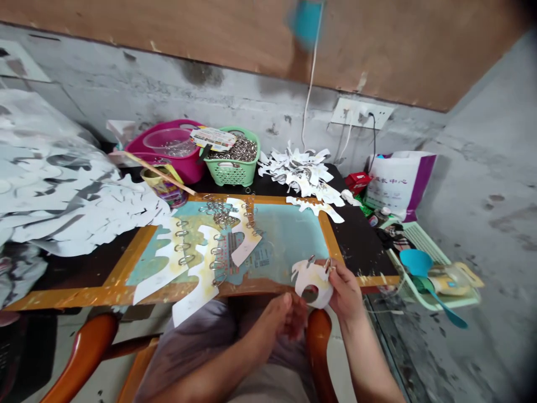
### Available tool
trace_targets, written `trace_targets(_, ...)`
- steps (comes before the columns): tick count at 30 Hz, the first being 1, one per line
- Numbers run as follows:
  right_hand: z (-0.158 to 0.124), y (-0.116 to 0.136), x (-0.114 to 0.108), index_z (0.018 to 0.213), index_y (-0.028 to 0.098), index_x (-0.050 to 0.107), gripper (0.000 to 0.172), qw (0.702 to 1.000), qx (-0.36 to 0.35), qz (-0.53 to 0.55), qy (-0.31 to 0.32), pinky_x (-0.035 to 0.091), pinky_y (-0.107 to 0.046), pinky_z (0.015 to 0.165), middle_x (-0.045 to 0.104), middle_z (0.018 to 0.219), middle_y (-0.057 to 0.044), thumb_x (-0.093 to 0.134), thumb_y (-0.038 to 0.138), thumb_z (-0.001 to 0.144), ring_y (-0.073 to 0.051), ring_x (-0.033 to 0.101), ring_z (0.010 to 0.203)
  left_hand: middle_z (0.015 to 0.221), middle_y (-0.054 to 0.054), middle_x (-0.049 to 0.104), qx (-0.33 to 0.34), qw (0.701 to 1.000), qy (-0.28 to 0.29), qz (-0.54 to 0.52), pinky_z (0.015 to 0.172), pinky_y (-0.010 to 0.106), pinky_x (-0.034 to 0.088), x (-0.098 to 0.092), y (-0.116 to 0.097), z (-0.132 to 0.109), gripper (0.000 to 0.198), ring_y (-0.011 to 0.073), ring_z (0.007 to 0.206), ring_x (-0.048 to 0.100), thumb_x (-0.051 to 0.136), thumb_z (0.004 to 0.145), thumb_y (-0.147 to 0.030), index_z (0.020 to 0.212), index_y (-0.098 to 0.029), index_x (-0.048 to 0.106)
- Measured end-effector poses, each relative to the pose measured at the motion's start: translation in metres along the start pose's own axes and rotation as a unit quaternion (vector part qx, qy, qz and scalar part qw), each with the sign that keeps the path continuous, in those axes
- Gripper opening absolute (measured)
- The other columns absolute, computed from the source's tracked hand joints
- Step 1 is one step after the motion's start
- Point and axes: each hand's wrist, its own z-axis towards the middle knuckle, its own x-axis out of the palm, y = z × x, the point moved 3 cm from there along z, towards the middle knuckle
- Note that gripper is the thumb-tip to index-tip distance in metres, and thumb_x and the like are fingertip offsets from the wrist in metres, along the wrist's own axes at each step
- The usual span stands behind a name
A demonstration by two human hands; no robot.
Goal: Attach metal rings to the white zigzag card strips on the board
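Note:
My right hand pinches a white paper cutout with a round hole and metal rings clipped along its top edge. My left hand is just below that cutout, its fingers curled and slightly blurred. Beyond both hands lies an orange-framed board. Several similar cutouts rest on it, including one overhanging its near edge and another farther back. A tangle of metal rings sits at the board's far side.
A green basket of metal rings and a pink basin stand behind the board. Large cut paper sheets are heaped at left, with white scraps at the back. A green tray and a white-purple bag are at right.

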Motion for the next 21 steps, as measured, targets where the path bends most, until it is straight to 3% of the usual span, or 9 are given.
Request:
trace_targets(2,-0.003,-0.005,0.001,0.079,0.019,0.067,0.026,1.000,0.014,-0.004,0.005,0.038,-0.025,0.056,0.055,0.075,-0.003,0.068,0.046,0.080,-0.015,0.048,0.062,0.073,0.003,0.061,0.033,0.993,-0.038,-0.104,0.045,0.020,0.034,0.003,-0.004,0.016,0.070,0.0088,0.051,0.049,0.054,0.073,-0.079,0.099,-0.015,0.064)
trace_targets(4,-0.006,-0.010,0.000,0.079,0.019,0.066,0.025,1.000,0.025,-0.013,0.011,0.036,-0.024,0.053,0.054,0.074,-0.002,0.068,0.044,0.080,-0.014,0.046,0.059,0.071,0.001,0.061,0.072,0.984,-0.088,-0.134,0.049,0.019,0.038,0.002,-0.017,0.028,0.053,0.0075,0.053,0.049,0.072,0.071,-0.062,0.093,-0.015,0.066)
trace_targets(6,-0.007,-0.012,-0.004,0.082,0.019,0.067,0.024,0.999,0.032,-0.019,0.014,0.036,-0.024,0.054,0.056,0.076,-0.003,0.071,0.043,0.077,-0.014,0.047,0.061,0.063,-0.002,0.058,0.116,0.979,-0.127,-0.105,0.048,0.018,0.037,0.000,-0.031,0.032,0.041,0.0063,0.051,0.046,0.082,0.065,-0.048,0.080,-0.013,0.066)
trace_targets(8,-0.006,-0.011,-0.010,0.095,0.020,0.067,0.037,0.999,0.037,-0.004,0.015,0.041,-0.028,0.057,0.058,0.080,-0.005,0.070,0.050,0.073,-0.018,0.052,0.066,0.058,-0.003,0.056,0.167,0.971,-0.163,-0.044,0.048,0.018,0.038,-0.004,-0.043,0.029,0.036,0.0064,0.050,0.046,0.084,0.065,-0.042,0.073,-0.012,0.065)
trace_targets(11,0.002,-0.004,-0.018,0.115,0.024,0.062,0.065,0.998,0.011,0.062,-0.009,0.047,-0.036,0.067,0.060,0.088,-0.008,0.046,0.074,0.077,-0.025,0.057,0.080,0.062,-0.001,0.062,0.226,0.950,-0.209,0.043,0.055,0.020,0.045,-0.006,-0.053,0.018,0.032,0.0095,0.057,0.053,0.080,0.069,-0.041,0.073,-0.013,0.066)
trace_targets(13,0.007,0.002,-0.019,0.116,0.024,0.062,0.067,0.998,-0.014,0.056,-0.007,0.048,-0.039,0.077,0.061,0.102,-0.010,0.036,0.076,0.081,-0.027,0.057,0.093,0.070,0.002,0.066,0.235,0.946,-0.212,0.072,0.060,0.023,0.049,-0.007,-0.056,0.014,0.032,0.0124,0.063,0.058,0.077,0.072,-0.042,0.078,-0.013,0.068)
trace_targets(16,0.013,0.013,-0.005,0.115,0.021,0.064,0.051,0.990,-0.022,-0.119,0.073,0.044,-0.037,0.087,0.060,0.115,-0.011,0.058,0.060,0.082,-0.026,0.055,0.104,0.081,0.005,0.070,0.218,0.952,-0.198,0.082,0.066,0.026,0.053,-0.009,-0.055,0.013,0.035,0.0165,0.072,0.063,0.077,0.073,-0.043,0.090,-0.013,0.069)
trace_targets(19,0.015,0.022,0.015,0.096,0.019,0.069,0.027,0.939,-0.004,-0.305,0.160,0.043,-0.029,0.076,0.065,0.091,-0.005,0.065,0.043,0.086,-0.019,0.056,0.084,0.077,0.005,0.070,0.198,0.955,-0.200,0.093,0.067,0.028,0.053,-0.015,-0.051,0.012,0.037,0.0179,0.073,0.063,0.076,0.071,-0.047,0.085,-0.014,0.067)
trace_targets(21,0.015,0.026,0.026,0.080,0.018,0.066,0.027,0.915,0.008,-0.353,0.193,0.039,-0.025,0.064,0.060,0.072,-0.001,0.060,0.041,0.090,-0.014,0.051,0.069,0.078,0.006,0.070,0.201,0.954,-0.198,0.098,0.072,0.031,0.054,-0.021,-0.049,0.009,0.041,0.0198,0.077,0.064,0.076,0.069,-0.053,0.081,-0.015,0.067)
